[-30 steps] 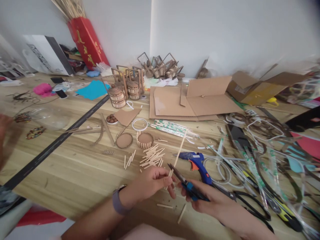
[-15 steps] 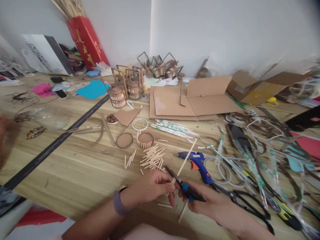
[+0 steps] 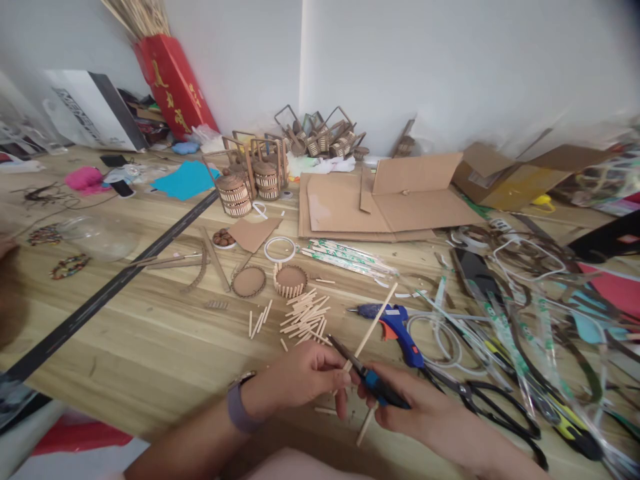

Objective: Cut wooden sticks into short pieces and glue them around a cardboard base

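My left hand [image 3: 305, 377], with a grey watch on the wrist, pinches the lower end of a long thin wooden stick [image 3: 375, 323] that slants up to the right. My right hand [image 3: 410, 407] grips blue-handled cutters [image 3: 367, 377], whose dark jaws sit at the stick just beside my left fingertips. A pile of short cut stick pieces [image 3: 305, 313] lies on the wooden table [image 3: 150, 340] just beyond my hands. A small round basket base ringed with sticks [image 3: 290, 279] stands behind the pile.
A blue glue gun [image 3: 397, 323] lies right of the stick. Black scissors [image 3: 500, 410], plastic wrappers and wire crowd the right side. Flat cardboard [image 3: 380, 203] and finished little baskets [image 3: 247, 180] sit further back. A long black strip [image 3: 110, 287] crosses the left. A blurred shape of another person [image 3: 10, 293] is at the left edge.
The stick's upper end has swung to the right and the cutters have closed in on it beside my left fingers. Both hands have shifted slightly toward me.
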The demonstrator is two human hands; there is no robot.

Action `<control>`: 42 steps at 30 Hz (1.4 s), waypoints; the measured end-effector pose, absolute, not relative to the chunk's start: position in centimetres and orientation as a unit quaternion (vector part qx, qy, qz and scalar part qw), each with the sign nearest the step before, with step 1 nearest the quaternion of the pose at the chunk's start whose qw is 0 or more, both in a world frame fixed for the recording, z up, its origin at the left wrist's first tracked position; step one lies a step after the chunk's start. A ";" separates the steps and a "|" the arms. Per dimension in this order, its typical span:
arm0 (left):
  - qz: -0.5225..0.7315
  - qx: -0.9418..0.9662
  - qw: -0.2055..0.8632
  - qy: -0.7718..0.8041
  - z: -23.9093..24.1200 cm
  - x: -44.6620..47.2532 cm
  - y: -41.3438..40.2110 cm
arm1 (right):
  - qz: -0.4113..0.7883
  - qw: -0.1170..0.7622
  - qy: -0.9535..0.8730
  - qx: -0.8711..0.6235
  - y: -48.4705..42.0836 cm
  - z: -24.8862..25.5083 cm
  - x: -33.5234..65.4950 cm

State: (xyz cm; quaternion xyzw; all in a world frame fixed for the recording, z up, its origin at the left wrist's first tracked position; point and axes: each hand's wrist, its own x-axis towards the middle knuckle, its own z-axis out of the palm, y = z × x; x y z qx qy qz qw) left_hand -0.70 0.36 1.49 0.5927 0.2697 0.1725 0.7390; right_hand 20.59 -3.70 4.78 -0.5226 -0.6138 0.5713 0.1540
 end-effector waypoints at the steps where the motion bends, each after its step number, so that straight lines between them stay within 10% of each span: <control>1: 0.173 0.594 0.738 0.270 1.5 -0.7 0.3 | 0.568 0.151 -0.615 -0.526 -3.7 4.7 20.6; 42: 0.182 0.639 0.671 0.329 0.5 -0.6 0.0 | 0.470 0.160 -0.666 -0.557 -3.7 3.4 19.5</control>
